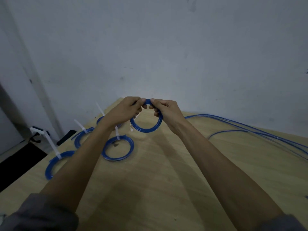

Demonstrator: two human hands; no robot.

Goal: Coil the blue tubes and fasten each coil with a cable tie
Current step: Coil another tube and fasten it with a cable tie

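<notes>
A blue tube coil hangs upright above the wooden table, held at its top. My left hand pinches the top of the coil from the left. From the right, my right hand grips the same spot, fingers curled round the tube. Several tied coils lie flat to the left, each with a white cable tie sticking up: one just under my left forearm, one further left, one at the table's left edge, and one partly hidden behind my left wrist.
Loose straight blue tubes run across the right of the table toward its right edge. A white cable tie lies behind the held coil. A grey wall stands close behind the table. The floor drops away at the left edge.
</notes>
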